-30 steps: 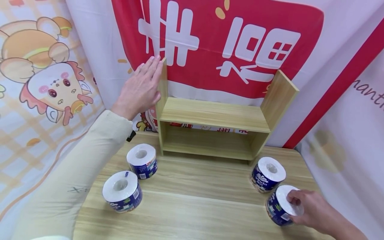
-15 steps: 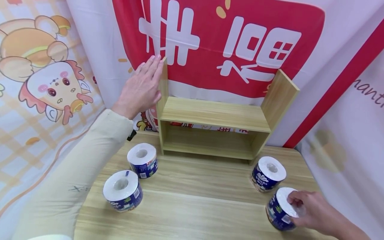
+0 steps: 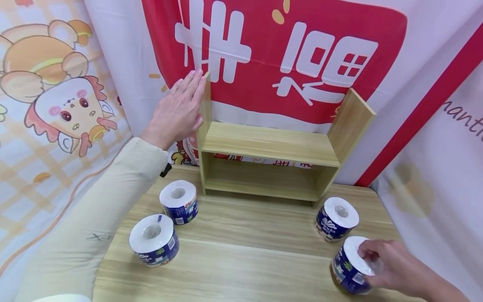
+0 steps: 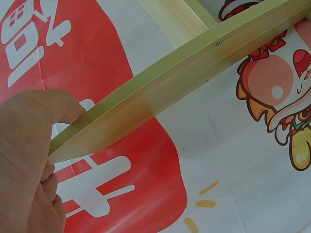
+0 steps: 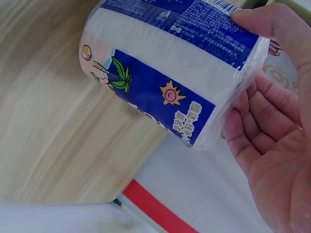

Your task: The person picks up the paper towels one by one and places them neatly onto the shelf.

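My right hand (image 3: 396, 266) pinches the rim of a toilet paper roll (image 3: 345, 272) at the front right. In the right wrist view, the thumb lies on the roll's blue-printed plastic wrap (image 5: 189, 53) and the fingers are at its end. My left hand (image 3: 175, 109) is on the top of the left side panel of a small wooden shelf (image 3: 271, 144). In the left wrist view, the thumb (image 4: 63, 109) and fingers sit on opposite sides of the panel (image 4: 160, 92). Another toilet roll (image 3: 337, 220) stands just behind the held one.
Two more toilet rolls, a rear one (image 3: 179, 201) and a front one (image 3: 154, 240), stand at the left of the wooden table (image 3: 241, 251). The two-level shelf stands at the back, before a red and white printed cloth (image 3: 264, 54). Cloth walls flank both sides.
My right hand and its toilet roll have shifted slightly toward the front and left. My left hand stays at the shelf panel, and the other rolls keep their places.
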`<state>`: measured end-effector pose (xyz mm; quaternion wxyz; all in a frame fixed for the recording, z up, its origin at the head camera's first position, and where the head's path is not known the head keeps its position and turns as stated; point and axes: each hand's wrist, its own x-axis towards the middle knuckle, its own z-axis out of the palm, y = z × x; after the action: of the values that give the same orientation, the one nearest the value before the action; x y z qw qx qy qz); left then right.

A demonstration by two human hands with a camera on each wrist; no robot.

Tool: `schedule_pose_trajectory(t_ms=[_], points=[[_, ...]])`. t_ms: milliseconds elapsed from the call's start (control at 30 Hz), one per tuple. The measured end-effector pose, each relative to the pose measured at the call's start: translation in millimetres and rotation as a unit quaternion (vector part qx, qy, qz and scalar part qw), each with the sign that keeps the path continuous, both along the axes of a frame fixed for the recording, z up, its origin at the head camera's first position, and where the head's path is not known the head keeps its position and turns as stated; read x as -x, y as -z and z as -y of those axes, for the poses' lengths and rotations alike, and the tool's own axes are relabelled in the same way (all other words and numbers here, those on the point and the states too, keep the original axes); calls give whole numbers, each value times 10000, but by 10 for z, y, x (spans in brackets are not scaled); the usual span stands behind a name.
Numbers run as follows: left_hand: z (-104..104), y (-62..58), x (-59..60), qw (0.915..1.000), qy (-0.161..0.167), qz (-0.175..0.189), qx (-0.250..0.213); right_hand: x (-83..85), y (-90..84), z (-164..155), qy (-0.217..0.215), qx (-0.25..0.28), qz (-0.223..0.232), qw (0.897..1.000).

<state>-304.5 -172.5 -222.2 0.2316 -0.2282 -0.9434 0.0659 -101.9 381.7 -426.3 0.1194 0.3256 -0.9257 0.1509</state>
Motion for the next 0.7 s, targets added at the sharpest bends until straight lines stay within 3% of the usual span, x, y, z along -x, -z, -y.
schedule_pose_trajectory(t_ms=[200,433,700], points=[[-4,4,-2,10000,2,29,22,4,-148,93,-103,-123,240,9996],[-8,4,-5,10000,15,35,8,77,-282,213,-515,-102,-58,9986],[-14,2,-3,10000,-28,89,25,178,-475,449,-722,-151,-11,9973]])
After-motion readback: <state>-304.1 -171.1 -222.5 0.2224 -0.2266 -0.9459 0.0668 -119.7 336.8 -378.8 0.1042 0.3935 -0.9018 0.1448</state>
